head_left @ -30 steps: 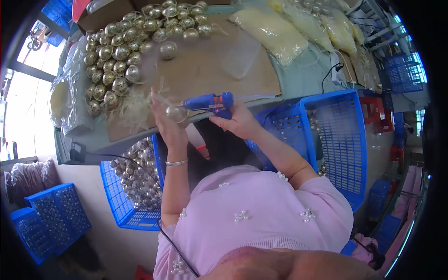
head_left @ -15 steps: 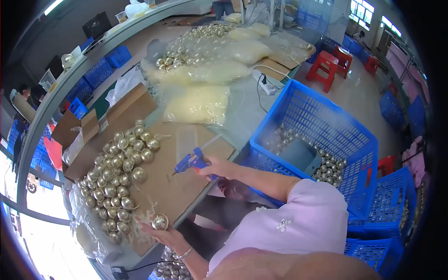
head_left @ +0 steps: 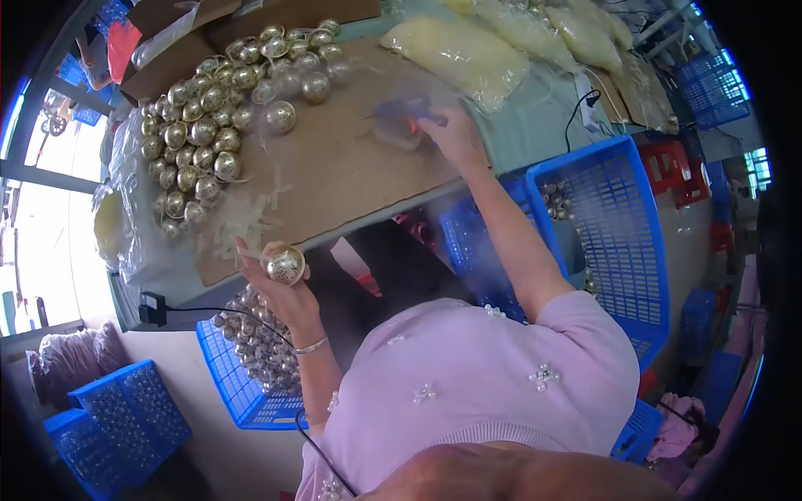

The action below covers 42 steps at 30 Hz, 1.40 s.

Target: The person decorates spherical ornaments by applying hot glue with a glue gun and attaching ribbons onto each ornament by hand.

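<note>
My left hand [head_left: 282,296] holds a shiny gold-silver ball ornament [head_left: 286,265] at the table's near edge, with a pale strip beside it at the fingers. Across the cardboard sheet [head_left: 342,142], my right hand [head_left: 458,140] grips a blue glue gun [head_left: 403,118], which is blurred and hazy. A pile of similar ball ornaments [head_left: 203,131] lies on the left of the cardboard, with one ball [head_left: 280,117] at its right edge. Thin whitish strips [head_left: 242,221] are scattered just beyond my left hand.
Clear bags of pale yellow material [head_left: 458,58] lie at the back. A blue crate [head_left: 606,242] stands at my right; another crate [head_left: 242,401] with silvery balls is below the table on the left. A black cable [head_left: 225,309] hangs near my left arm. Red stools [head_left: 668,167] stand at right.
The view has tilted down and turned. My right hand has moved the glue gun away from the pile, toward the cardboard's far right side. My left hand still holds the ball.
</note>
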Motion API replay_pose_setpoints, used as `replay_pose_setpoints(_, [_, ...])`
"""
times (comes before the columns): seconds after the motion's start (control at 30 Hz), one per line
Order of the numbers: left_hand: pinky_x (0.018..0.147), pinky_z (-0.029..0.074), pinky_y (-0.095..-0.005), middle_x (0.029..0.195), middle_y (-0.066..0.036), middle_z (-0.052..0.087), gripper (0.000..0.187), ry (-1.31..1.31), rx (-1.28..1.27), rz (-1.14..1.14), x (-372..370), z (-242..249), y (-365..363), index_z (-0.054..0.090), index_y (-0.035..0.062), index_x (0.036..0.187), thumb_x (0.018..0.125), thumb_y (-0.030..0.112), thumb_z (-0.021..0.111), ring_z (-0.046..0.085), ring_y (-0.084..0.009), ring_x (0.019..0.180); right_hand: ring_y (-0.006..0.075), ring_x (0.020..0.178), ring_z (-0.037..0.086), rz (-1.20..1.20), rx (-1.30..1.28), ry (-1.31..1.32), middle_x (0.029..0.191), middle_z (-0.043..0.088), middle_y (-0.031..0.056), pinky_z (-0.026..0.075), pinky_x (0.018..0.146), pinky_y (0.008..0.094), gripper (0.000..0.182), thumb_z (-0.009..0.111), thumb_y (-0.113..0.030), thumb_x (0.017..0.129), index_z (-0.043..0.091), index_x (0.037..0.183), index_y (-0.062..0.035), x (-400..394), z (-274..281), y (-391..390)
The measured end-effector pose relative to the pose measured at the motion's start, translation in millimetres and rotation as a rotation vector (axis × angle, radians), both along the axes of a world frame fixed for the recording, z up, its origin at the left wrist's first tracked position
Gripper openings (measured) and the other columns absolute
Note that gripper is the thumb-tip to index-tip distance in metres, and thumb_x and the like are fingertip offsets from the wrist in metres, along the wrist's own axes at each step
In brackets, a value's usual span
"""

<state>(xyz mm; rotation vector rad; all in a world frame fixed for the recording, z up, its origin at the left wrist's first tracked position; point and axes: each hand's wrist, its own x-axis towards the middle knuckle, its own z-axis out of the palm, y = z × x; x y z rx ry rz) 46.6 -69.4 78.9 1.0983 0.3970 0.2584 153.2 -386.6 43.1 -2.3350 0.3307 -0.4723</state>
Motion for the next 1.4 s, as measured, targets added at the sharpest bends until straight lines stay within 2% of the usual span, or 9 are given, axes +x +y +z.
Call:
replay_pose_setpoints(0.03, [0.041, 0.038, -0.0242, 0.091, -0.007, 0.059, 0.073, -0.002, 0.01, 0.0, -1.2, -3.2, 3.2, 0.018, 0.0164, 0.151, 0.096, 0.062, 0.031, 0.058, -0.0168, 0.063, 0.0299, 0.08, 0.062, 0.001, -0.244, -0.277, 0.089, 0.063, 0.014, 0.05, 0.07, 0.035, 0.028, 0.074, -0.022, 0.076, 0.067, 0.093, -0.0009, 0.9, -3.2, 4.5])
replay_pose_setpoints(0.13, [0.041, 0.039, -0.0242, 0.091, -0.006, 0.06, 0.073, -0.013, 0.01, 0.0, -6.0, -10.1, 11.3, 0.018, 0.0162, 0.151, 0.096, 0.062, 0.031, 0.059, -0.0169, 0.064, 0.0271, 0.079, 0.062, 0.07, -0.023, -0.342, 0.089, 0.062, 0.0126, 0.05, 0.07, 0.0342, 0.016, 0.07, -0.014, 0.079, 0.066, 0.088, -0.0016, -5.1, 22.7, 43.4])
replay_pose_setpoints(0.3, [0.043, 0.039, -0.0235, 0.097, -0.004, 0.061, 0.069, -0.035, -0.038, -0.039, -14.5, -25.0, 24.6, 0.023, 0.0209, 0.15, 0.096, 0.063, 0.031, 0.063, -0.0187, 0.073, 0.0258, 0.078, 0.062, 0.502, 0.182, -0.062, 0.086, 0.06, 0.0109, 0.05, 0.07, 0.0348, 0.011, 0.068, -0.01, 0.081, 0.065, 0.089, -0.0035, -1.7, 10.9, 136.7])
replay_pose_setpoints(0.67, [0.046, 0.042, -0.0229, 0.094, -0.004, 0.059, 0.069, -0.006, -0.017, -0.014, -21.6, -26.2, 32.3, 0.02, 0.0175, 0.151, 0.098, 0.059, 0.032, 0.06, -0.0149, 0.07, 0.031, 0.088, 0.058, 0.752, 0.064, -0.227, 0.085, 0.06, 0.0112, 0.048, 0.077, 0.0395, 0.01, 0.066, -0.009, 0.078, 0.066, 0.088, -0.0049, 45.2, -55.9, 202.8])
replay_pose_setpoints(1.0, [0.054, 0.042, -0.0232, 0.105, -0.005, 0.056, 0.08, -0.078, 0.277, -0.171, 18.3, -28.9, 29.1, 0.023, 0.0172, 0.151, 0.092, 0.071, 0.028, 0.055, -0.0114, 0.08, 0.024, 0.081, 0.06, 1.609, 0.18, 0.417, 0.083, 0.061, 0.0093, 0.046, 0.075, 0.0325, 0.004, 0.059, -0.004, 0.084, 0.061, 0.086, -0.0011, -22.3, 93.4, 133.1])
replay_pose_setpoints(1.03, [0.056, 0.043, -0.0239, 0.105, -0.005, 0.056, 0.082, -0.071, 0.244, -0.215, 22.6, -33.7, 24.7, 0.023, 0.0176, 0.151, 0.091, 0.072, 0.028, 0.055, -0.0115, 0.081, 0.0239, 0.079, 0.06, 1.629, 0.193, 0.408, 0.082, 0.061, 0.0091, 0.046, 0.073, 0.0324, 0.004, 0.06, -0.005, 0.084, 0.061, 0.086, -0.0012, -31.2, 90.7, 135.1])
replay_pose_setpoints(1.1, [0.105, 0.036, -0.0364, 0.142, -0.014, 0.041, 0.082, -0.029, 0.247, -0.306, 23.2, -33.5, 12.0, 0.024, 0.014, 0.151, 0.093, 0.071, 0.018, 0.045, -0.0247, 0.123, 0.0236, 0.075, 0.061, 1.669, 0.215, 0.387, 0.078, 0.063, 0.0086, 0.047, 0.071, 0.0323, 0.006, 0.062, -0.007, 0.084, 0.063, 0.085, -0.0014, -43.1, 83.0, 145.0])
replay_pose_setpoints(1.2, [0.105, 0.037, -0.0353, 0.145, -0.014, 0.038, 0.089, -0.098, 0.067, -0.436, 13.9, -32.7, -4.3, 0.022, 0.0144, 0.152, 0.089, 0.076, 0.015, 0.044, -0.0248, 0.125, 0.0211, 0.071, 0.063, 1.223, 0.129, 0.391, 0.076, 0.065, 0.0086, 0.047, 0.067, 0.0323, 0.011, 0.064, -0.012, 0.082, 0.065, 0.084, -0.0015, -47.9, 79.9, 145.1])
replay_pose_setpoints(1.4, [0.066, 0.049, -0.0226, 0.106, -0.004, 0.056, 0.073, -0.179, 0.287, -0.375, -1.7, -21.2, -23.5, 0.021, 0.02, 0.152, 0.095, 0.062, 0.034, 0.056, -0.0102, 0.081, 0.0173, 0.071, 0.063, 0.995, 0.177, 0.447, 0.076, 0.067, 0.009, 0.048, 0.067, 0.031, 0.016, 0.063, -0.016, 0.081, 0.066, 0.085, -0.0005, -48.6, 76.6, 136.7])
